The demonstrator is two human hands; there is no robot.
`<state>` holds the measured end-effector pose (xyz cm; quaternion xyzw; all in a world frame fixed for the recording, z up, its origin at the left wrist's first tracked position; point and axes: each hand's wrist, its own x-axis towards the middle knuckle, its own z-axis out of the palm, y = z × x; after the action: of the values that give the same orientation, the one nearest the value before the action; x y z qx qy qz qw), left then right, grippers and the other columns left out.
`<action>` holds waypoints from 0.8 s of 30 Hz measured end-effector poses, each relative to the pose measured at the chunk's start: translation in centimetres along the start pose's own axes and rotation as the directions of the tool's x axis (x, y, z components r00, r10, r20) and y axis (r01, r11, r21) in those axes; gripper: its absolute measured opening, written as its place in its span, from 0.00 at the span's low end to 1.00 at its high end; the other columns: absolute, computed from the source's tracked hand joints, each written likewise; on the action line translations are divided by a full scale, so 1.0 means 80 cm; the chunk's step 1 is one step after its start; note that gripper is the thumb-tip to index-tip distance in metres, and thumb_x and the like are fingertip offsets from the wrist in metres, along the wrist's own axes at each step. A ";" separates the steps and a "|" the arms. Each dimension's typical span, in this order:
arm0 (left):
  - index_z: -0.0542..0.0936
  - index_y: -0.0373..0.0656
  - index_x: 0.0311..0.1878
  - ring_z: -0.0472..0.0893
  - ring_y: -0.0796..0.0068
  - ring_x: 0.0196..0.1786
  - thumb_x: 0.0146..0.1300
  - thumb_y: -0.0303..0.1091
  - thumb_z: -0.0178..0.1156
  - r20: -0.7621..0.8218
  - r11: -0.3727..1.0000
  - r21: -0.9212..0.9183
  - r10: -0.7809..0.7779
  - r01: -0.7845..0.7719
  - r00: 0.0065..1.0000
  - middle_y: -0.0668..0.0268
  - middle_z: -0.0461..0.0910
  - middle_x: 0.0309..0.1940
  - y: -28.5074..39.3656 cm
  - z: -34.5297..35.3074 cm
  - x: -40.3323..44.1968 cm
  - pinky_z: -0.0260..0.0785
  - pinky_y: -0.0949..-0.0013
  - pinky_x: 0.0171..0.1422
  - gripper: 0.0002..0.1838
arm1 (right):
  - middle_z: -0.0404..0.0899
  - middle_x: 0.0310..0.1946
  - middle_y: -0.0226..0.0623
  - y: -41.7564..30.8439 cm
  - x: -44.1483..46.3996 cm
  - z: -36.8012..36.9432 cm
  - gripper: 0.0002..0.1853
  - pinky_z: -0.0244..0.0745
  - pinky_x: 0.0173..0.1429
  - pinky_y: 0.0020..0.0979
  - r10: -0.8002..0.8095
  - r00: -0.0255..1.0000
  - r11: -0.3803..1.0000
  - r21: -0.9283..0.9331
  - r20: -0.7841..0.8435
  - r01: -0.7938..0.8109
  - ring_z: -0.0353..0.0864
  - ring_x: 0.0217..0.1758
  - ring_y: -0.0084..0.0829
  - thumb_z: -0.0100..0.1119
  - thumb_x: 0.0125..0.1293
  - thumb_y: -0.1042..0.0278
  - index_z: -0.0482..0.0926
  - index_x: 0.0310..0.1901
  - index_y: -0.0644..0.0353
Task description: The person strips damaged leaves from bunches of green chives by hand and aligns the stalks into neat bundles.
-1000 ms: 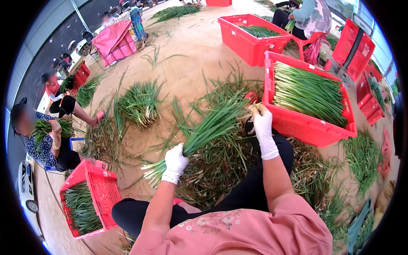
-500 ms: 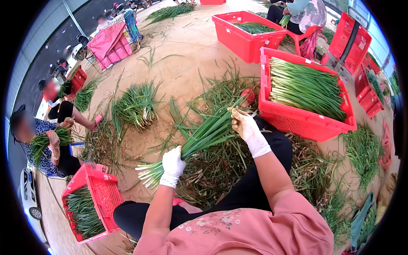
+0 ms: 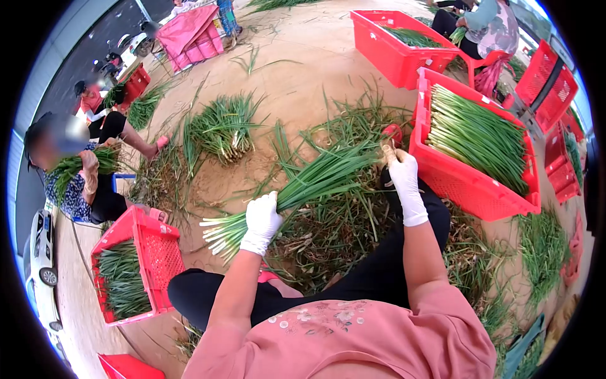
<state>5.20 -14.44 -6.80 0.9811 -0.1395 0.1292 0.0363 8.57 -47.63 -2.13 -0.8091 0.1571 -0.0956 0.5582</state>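
Note:
My left hand (image 3: 262, 218), in a white glove, is closed round a bunch of green onions (image 3: 322, 177) just above their white ends. The white stalks point to the lower left, and the long green leaves fan out to the upper right. At the leaf-tip end is my right hand (image 3: 401, 169), also gloved, with soiled fingertips pinched together. What those fingers hold, if anything, cannot be made out. Beneath the bunch lies a heap of loose leaves and trimmings (image 3: 315, 246) between my legs.
A red crate (image 3: 480, 196) packed with neatly laid green onions (image 3: 476, 136) stands at my right. Another red crate (image 3: 165, 259) with greens is at my left. A pile of green onions (image 3: 224, 129) lies ahead. A co-worker (image 3: 76, 170) sits at the left, holding greens.
My right hand has moved a little up and right, away from my left hand. The camera view has shifted slightly. My left hand keeps its grip on the green onions.

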 end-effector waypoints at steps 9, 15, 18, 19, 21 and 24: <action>0.74 0.42 0.45 0.78 0.61 0.29 0.40 0.31 0.61 0.020 0.998 0.048 -0.029 0.028 0.999 0.61 0.76 0.26 0.013 0.014 0.010 0.68 0.62 0.35 0.23 | 0.77 0.33 0.29 -0.009 -0.083 0.128 0.17 0.65 0.34 0.19 -0.021 0.831 0.897 0.377 0.556 -0.230 0.69 0.31 0.17 0.62 0.57 0.69 0.75 0.48 0.62; 0.74 0.42 0.40 0.77 0.65 0.25 0.44 0.31 0.58 -0.036 0.996 0.065 0.058 -0.055 0.998 0.63 0.74 0.22 0.021 0.028 0.008 0.66 0.64 0.31 0.16 | 0.77 0.31 0.28 0.005 -0.086 0.142 0.13 0.66 0.35 0.21 0.090 0.827 0.889 0.329 0.555 -0.318 0.70 0.30 0.17 0.62 0.57 0.68 0.78 0.40 0.68; 0.74 0.42 0.40 0.78 0.63 0.26 0.43 0.29 0.57 -0.028 0.999 -0.003 0.033 -0.034 0.999 0.61 0.76 0.23 0.026 0.029 0.007 0.68 0.62 0.31 0.16 | 0.78 0.30 0.33 0.023 -0.083 0.152 0.12 0.69 0.35 0.26 0.021 0.884 0.956 0.249 0.467 -0.155 0.74 0.29 0.24 0.63 0.56 0.66 0.78 0.38 0.65; 0.74 0.42 0.40 0.78 0.61 0.26 0.43 0.29 0.57 -0.026 0.998 -0.058 0.012 -0.014 1.000 0.60 0.76 0.24 0.026 0.030 0.008 0.69 0.61 0.32 0.16 | 0.78 0.30 0.33 0.025 -0.085 0.152 0.12 0.69 0.35 0.26 0.021 0.884 0.956 0.249 0.467 -0.155 0.74 0.29 0.24 0.63 0.56 0.66 0.78 0.38 0.65; 0.73 0.42 0.40 0.78 0.59 0.27 0.42 0.30 0.58 -0.026 0.994 -0.111 -0.011 0.008 1.000 0.58 0.77 0.25 0.030 0.029 0.010 0.69 0.60 0.33 0.17 | 0.77 0.28 0.38 0.024 -0.087 0.150 0.08 0.70 0.35 0.33 -0.478 0.849 0.842 -0.158 0.226 0.516 0.76 0.29 0.36 0.62 0.54 0.67 0.78 0.34 0.60; 0.73 0.43 0.41 0.79 0.58 0.30 0.41 0.31 0.60 0.025 0.977 -0.198 -0.078 0.082 0.997 0.58 0.78 0.27 0.042 0.022 0.013 0.71 0.60 0.36 0.19 | 0.75 0.26 0.40 0.017 -0.081 0.145 0.04 0.70 0.35 0.38 -0.741 0.661 0.634 -0.201 0.117 0.747 0.75 0.30 0.43 0.60 0.51 0.69 0.77 0.30 0.56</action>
<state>5.67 -18.11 -8.11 0.9785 -0.1125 0.1046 0.1379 6.14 -35.62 -7.44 -0.8620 -0.1865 -0.2885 0.3729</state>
